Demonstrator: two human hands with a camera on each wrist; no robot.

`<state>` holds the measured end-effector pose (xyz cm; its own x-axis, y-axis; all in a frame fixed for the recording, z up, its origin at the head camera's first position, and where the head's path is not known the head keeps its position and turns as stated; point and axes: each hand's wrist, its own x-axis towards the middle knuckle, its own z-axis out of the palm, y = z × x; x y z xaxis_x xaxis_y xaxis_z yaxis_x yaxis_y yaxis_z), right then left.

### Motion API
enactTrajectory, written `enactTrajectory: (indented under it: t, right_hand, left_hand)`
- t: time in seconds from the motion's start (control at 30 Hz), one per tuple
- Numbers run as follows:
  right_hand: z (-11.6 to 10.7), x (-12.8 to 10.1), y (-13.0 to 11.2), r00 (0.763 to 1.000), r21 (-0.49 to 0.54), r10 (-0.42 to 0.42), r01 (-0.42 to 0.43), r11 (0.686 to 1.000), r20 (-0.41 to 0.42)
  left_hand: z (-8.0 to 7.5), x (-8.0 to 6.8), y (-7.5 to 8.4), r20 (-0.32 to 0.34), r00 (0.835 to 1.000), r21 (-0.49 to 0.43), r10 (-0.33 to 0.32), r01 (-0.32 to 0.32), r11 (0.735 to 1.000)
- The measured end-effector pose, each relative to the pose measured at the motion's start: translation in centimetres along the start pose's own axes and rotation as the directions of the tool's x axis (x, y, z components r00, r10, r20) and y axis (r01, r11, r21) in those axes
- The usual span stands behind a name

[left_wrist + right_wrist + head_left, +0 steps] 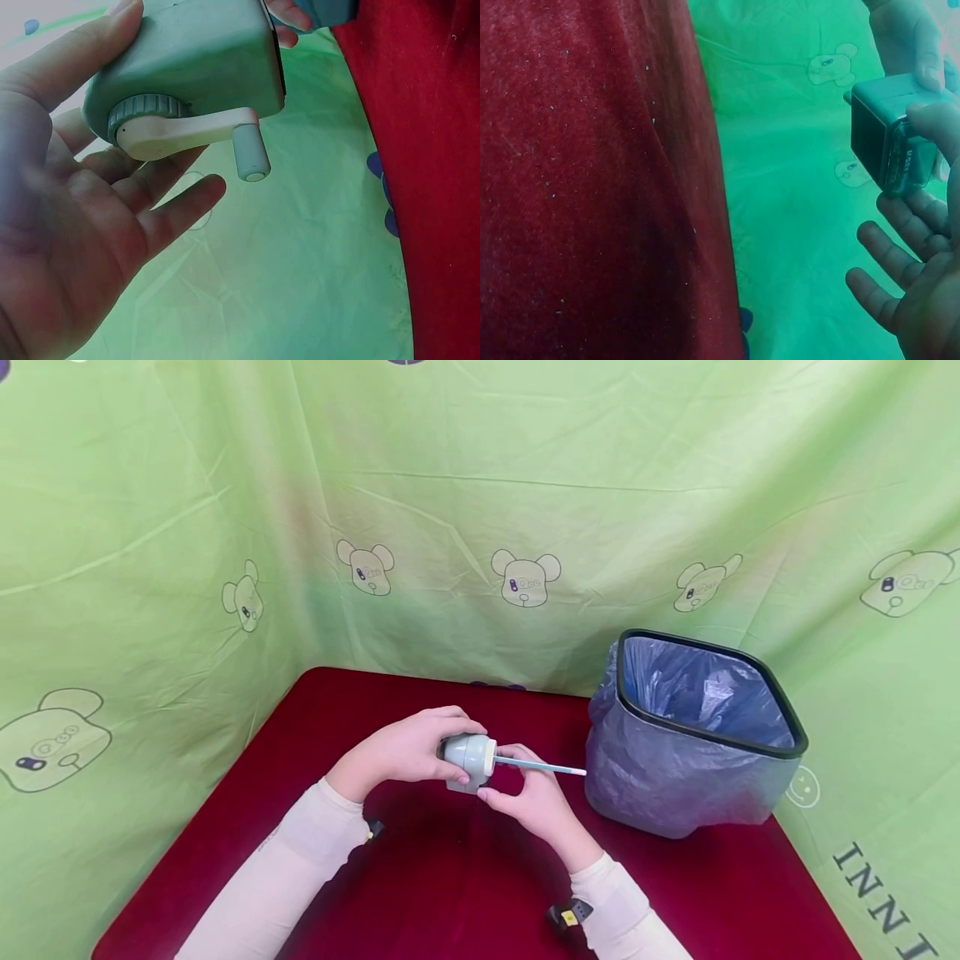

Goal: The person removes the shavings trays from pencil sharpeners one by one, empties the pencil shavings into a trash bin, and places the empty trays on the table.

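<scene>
Held above the middle of the red table, toward its far edge: a grey-green pencil sharpener. Left hand wrapped over the sharpener's back and top, thumb and fingers curled round the body. From the left wrist, a white crank with its knob seen on the sharpener's end, lower fingers loosely spread beneath, not touching the crank. Right hand at the sharpener's front, upper fingers pinching there by the pencil, the remaining fingers relaxed and spread below. Pencil pale blue, lying level, one end in the sharpener's front, the other pointing toward the bin. Bin lined with a blue bag, standing near the table's far right corner, close to the pencil's tip but apart from it. Behind and beside, a green cloth printed with bears.
</scene>
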<state>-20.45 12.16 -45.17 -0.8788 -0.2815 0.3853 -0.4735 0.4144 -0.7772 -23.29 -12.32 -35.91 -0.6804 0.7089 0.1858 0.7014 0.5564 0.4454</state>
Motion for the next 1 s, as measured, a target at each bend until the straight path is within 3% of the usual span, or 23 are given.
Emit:
enactTrajectory:
  t: [1.0]
  right_hand:
    - [0.09,-0.21,0.15,1.000,-0.037,-0.008,0.008,0.999,0.002]
  left_hand:
    - [0.26,-0.17,-0.31,-0.008,1.000,-0.017,0.010,-0.010,1.000]
